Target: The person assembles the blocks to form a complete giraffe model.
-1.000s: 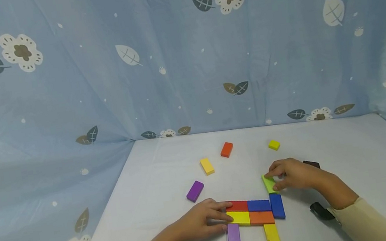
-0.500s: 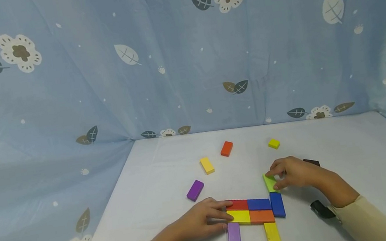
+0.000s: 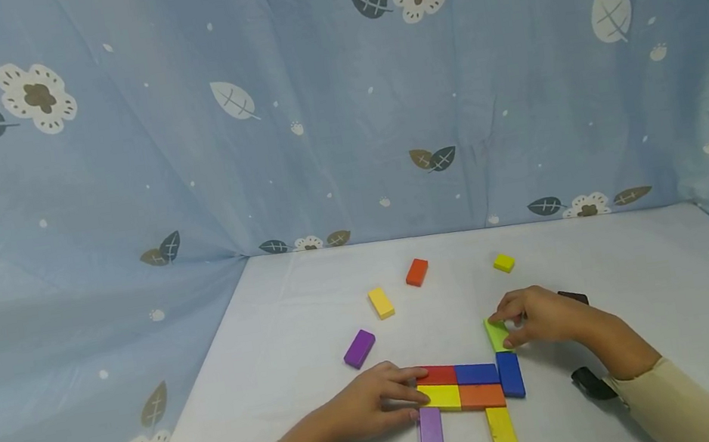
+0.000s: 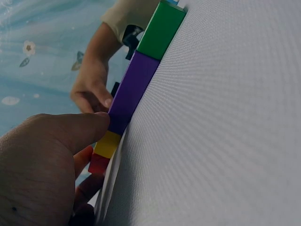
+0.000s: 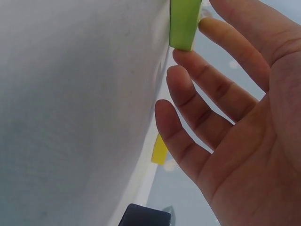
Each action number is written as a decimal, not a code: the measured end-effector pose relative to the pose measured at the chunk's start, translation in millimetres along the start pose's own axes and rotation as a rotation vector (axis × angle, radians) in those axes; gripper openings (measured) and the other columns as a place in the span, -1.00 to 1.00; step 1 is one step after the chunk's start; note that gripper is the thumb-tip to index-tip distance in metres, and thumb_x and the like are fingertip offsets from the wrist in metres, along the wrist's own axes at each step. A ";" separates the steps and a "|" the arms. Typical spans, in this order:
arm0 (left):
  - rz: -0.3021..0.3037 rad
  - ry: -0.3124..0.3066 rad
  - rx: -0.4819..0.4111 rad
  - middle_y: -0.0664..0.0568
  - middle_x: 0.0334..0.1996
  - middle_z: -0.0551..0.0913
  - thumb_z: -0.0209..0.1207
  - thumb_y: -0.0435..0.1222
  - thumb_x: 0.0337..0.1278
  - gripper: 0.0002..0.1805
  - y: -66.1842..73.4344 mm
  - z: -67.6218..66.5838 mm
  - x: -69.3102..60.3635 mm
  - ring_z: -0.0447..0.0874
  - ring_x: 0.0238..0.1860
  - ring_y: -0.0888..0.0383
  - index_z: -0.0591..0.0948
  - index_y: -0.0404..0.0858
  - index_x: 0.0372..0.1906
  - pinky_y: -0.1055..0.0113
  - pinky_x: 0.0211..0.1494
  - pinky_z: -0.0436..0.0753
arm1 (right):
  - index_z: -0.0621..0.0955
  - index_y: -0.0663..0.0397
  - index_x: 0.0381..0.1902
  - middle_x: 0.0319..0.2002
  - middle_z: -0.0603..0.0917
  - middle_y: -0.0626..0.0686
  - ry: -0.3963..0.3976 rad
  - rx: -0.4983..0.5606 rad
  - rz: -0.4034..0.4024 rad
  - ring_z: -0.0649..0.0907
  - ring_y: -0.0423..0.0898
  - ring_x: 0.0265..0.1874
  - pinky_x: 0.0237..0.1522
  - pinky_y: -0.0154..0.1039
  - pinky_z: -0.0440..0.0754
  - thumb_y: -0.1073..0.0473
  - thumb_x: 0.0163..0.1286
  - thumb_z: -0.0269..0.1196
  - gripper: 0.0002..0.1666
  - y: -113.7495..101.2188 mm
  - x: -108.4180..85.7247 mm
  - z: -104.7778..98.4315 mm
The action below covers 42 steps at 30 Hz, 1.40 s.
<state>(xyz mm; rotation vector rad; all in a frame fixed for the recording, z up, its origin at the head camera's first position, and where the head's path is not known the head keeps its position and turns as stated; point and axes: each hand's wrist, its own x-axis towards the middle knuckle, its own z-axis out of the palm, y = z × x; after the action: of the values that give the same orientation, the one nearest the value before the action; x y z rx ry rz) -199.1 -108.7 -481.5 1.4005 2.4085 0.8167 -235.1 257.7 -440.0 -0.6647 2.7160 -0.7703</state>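
Observation:
In the head view, my right hand (image 3: 541, 317) pinches a lime green block (image 3: 497, 336) between thumb and fingers. That block's near end meets a dark blue block (image 3: 510, 375). My left hand (image 3: 368, 406) rests its fingers on the left ends of a red block (image 3: 438, 375) and a yellow block (image 3: 441, 397). Beside these lie a blue block (image 3: 477, 374) and an orange block (image 3: 482, 397). The left wrist view has my thumb against the purple block (image 4: 134, 89). A fingertip touches the lime block's end (image 5: 185, 26) in the right wrist view.
Below the rows, a light purple block (image 3: 430, 433) and a longer yellow block (image 3: 504, 434) run toward me. Farther back lie a loose purple block (image 3: 359, 348), a pale yellow block (image 3: 381, 302), a red-orange block (image 3: 416, 273) and a small yellow block (image 3: 504, 263).
The lime green block has shifted slightly right and now lines up more closely with the dark blue block. My left hand stays in place.

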 end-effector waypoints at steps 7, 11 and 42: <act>0.001 0.003 -0.008 0.43 0.34 0.32 0.10 0.06 0.34 -0.66 -0.3 -0.5 -0.2 0.36 0.08 0.41 0.62 0.23 0.15 0.44 0.07 0.46 | 0.75 -0.14 -0.05 -0.16 0.63 -0.21 0.006 0.000 0.021 0.53 -0.15 -0.25 -0.28 -0.29 0.56 0.01 0.01 0.54 -0.53 -1.8 -0.7 0.1; 0.002 0.002 -0.009 0.43 0.34 0.33 0.10 0.05 0.34 -0.66 0.2 -0.6 -0.1 0.36 0.08 0.41 0.63 0.22 0.15 0.44 0.06 0.45 | 0.75 -0.13 -0.05 -0.16 0.64 -0.21 0.007 0.003 0.026 0.53 -0.15 -0.25 -0.28 -0.28 0.56 0.01 0.00 0.54 -0.52 -1.7 -1.1 0.9; -0.018 -0.010 -0.031 0.43 0.33 0.34 0.09 0.08 0.33 -0.66 1.6 -1.5 -0.1 0.37 0.05 0.42 0.63 0.22 0.14 0.44 0.05 0.46 | 0.74 0.00 -0.03 -0.21 0.66 -0.13 -0.035 -0.127 -0.054 0.52 -0.19 -0.41 -0.36 -0.29 0.56 -0.09 0.21 0.40 -0.56 -3.1 50.9 -25.2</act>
<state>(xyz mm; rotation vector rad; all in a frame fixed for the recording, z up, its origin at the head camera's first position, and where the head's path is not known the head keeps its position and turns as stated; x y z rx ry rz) -198.6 -108.7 -479.4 1.3667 2.3874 0.8368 -286.8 241.6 -422.6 -0.7746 2.7424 -0.5954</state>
